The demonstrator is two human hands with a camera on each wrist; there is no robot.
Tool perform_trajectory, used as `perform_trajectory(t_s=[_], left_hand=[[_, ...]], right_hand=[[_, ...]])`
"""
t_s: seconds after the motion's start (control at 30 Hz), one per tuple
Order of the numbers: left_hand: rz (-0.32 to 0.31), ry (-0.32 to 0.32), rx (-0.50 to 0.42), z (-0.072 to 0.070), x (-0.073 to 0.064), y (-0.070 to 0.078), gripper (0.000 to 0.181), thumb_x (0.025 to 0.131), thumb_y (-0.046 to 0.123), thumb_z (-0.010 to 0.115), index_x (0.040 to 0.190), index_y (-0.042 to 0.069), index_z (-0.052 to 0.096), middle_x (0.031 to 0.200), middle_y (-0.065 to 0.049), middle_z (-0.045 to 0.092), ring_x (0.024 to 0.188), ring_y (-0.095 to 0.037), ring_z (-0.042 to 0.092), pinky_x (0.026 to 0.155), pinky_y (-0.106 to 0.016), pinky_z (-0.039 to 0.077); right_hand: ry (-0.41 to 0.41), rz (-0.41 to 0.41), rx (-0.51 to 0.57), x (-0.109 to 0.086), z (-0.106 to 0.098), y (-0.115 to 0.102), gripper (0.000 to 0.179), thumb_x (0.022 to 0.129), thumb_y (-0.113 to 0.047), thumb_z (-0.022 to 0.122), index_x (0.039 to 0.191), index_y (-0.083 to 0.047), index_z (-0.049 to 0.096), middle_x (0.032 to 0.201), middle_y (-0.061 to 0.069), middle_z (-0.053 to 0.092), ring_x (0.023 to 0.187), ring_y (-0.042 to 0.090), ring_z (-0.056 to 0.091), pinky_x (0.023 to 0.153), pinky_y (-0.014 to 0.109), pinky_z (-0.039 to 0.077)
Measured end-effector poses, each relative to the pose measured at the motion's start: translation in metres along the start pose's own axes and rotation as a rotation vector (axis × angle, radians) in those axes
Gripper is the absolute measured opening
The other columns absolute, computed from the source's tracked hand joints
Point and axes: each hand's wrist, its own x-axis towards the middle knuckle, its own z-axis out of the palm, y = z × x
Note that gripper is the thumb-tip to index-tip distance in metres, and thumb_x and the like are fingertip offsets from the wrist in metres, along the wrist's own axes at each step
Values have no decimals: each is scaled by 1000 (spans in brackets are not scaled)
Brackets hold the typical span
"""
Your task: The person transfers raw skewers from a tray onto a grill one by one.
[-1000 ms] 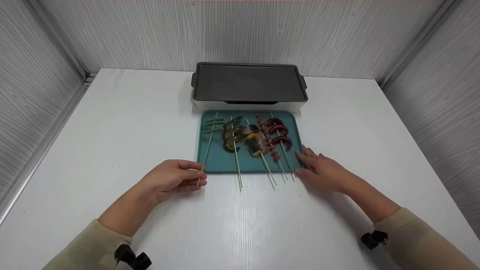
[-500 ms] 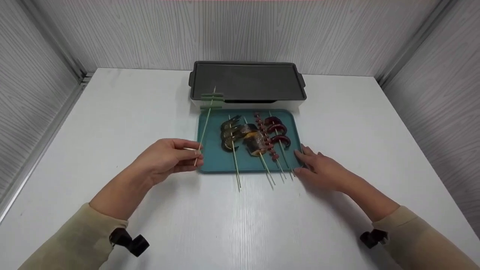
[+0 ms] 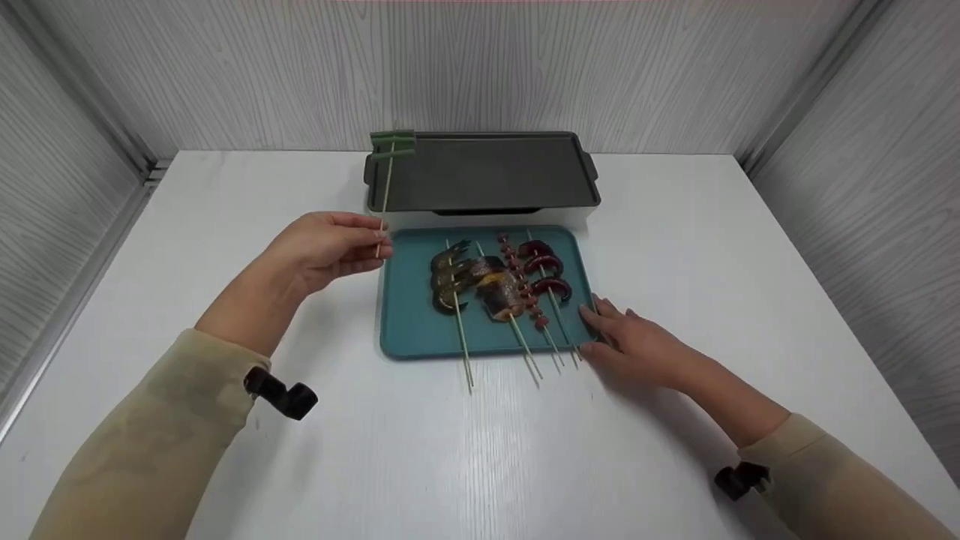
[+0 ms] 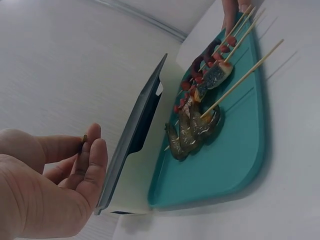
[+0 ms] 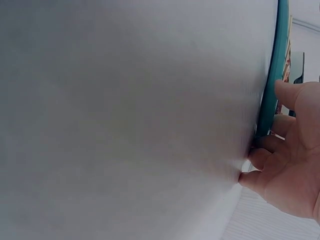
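Note:
My left hand (image 3: 330,246) pinches the lower end of a skewer of green bean-like pieces (image 3: 394,141) between thumb and fingers. The skewer points away from me, its green pieces over the left end of the black griddle (image 3: 480,172); whether they touch it I cannot tell. In the left wrist view, only the stick's end (image 4: 84,138) shows at the fingertips. My right hand (image 3: 641,345) holds the near right corner of the teal tray (image 3: 412,330), thumb against its rim and other fingers along the side. On the tray lies a shrimp skewer (image 3: 448,277).
Right of the shrimp lie a fish-chunk skewer (image 3: 501,295), a skewer of small red pieces (image 3: 517,277) and one of dark red curled pieces (image 3: 544,265). Stick ends overhang the tray's front edge. The griddle's white base (image 3: 405,219) stands behind the tray, near the back wall (image 3: 480,67).
My left hand has lifted the green skewer off the tray and carried it forward and slightly left to the griddle's left end. My right hand stays at the tray's corner.

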Motion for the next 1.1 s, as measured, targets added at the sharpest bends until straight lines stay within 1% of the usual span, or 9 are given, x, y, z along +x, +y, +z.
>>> perform_trajectory(t_s=[0.07,0.23,0.33,0.43,0.5,0.6,0.8,1.1], left_hand=[[4,16,-9,-1,8,2,43,105,5,66,145,-5,57,110,-7,75,92,-13,75,89,-28,61],[4,41,-3,-1,27,2,40,106,8,65,144,-3,58,118,-10,73,96,-15,74,92,-28,59],[-2,54,-12,1,38,0,42,107,8,65,146,-3,57,114,-9,74,96,-15,74,93,-28,59],[-16,67,-41,3,48,-1,45,107,7,64,149,-4,55,108,-7,75,94,-14,74,91,-28,59],[-25,74,-60,4,54,-2,46,107,7,63,150,-4,54,108,-7,75,93,-14,73,90,-28,59],[-36,82,-76,5,60,-4,45,107,6,63,150,-4,54,103,-6,76,92,-14,73,89,-28,60],[-45,84,-77,7,68,-9,43,107,6,63,148,-5,56,93,-3,76,90,-14,73,91,-29,59],[-73,97,-104,7,74,-10,39,107,7,63,144,-6,59,88,-4,76,83,-12,72,84,-25,60]], right_hand=[[-3,-14,-3,1,0,-1,72,110,-46,54,164,-2,36,170,26,26,156,44,29,124,63,22],[-8,-5,-3,3,1,-3,73,110,-48,53,165,-3,35,170,25,25,155,45,28,124,63,23],[-5,-6,-3,2,1,-3,73,111,-48,53,165,-3,35,170,25,25,156,45,28,124,62,23],[-3,-8,-5,2,1,-2,73,111,-48,53,164,-2,35,170,25,25,156,44,27,124,63,23],[-4,-6,-5,1,2,-2,73,111,-49,53,164,-3,35,170,26,25,156,45,27,124,63,23],[-3,-3,-4,0,2,-1,73,110,-49,53,164,-3,35,170,25,25,156,46,27,124,64,23],[-3,14,-3,0,3,0,74,110,-49,54,165,-3,35,171,23,24,157,43,26,124,62,22],[4,0,-8,0,1,-1,73,110,-48,54,164,-3,36,170,25,26,156,43,28,126,61,20]])
